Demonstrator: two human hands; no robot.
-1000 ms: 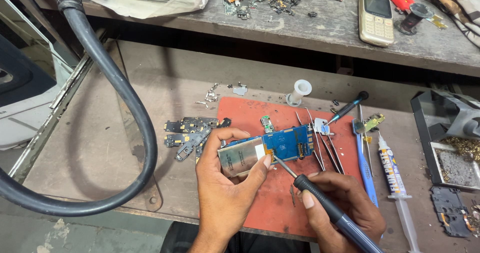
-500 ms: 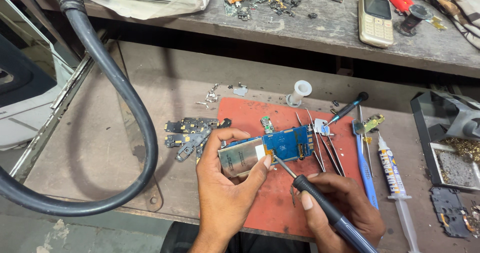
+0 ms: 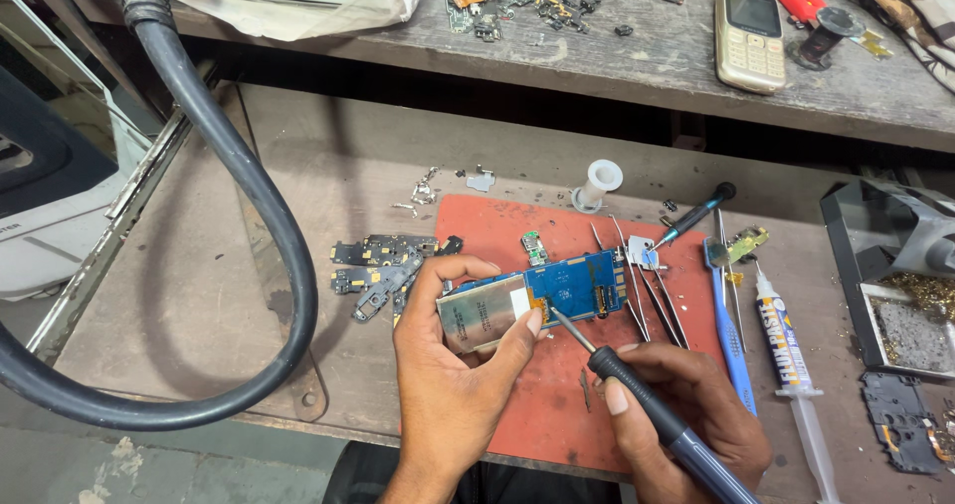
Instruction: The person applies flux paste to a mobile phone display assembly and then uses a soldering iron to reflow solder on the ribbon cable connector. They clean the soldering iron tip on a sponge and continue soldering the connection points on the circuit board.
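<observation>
My left hand [image 3: 450, 385] grips a phone circuit board [image 3: 532, 300], blue at the right with a silver metal shield at the left, held over a red work mat [image 3: 517, 414]. My right hand [image 3: 686, 409] holds a dark soldering iron [image 3: 637, 395] like a pen. Its thin tip touches the blue part of the board beside my left thumb.
Tweezers [image 3: 647, 290], a small screwdriver [image 3: 694, 215], a blue pry tool [image 3: 731, 335] and a syringe of flux paste [image 3: 791, 360] lie right of the mat. Black board parts [image 3: 383, 265] lie left. A thick black hose [image 3: 224, 166] loops at left. A beige keypad phone [image 3: 749, 36] rests on the upper shelf.
</observation>
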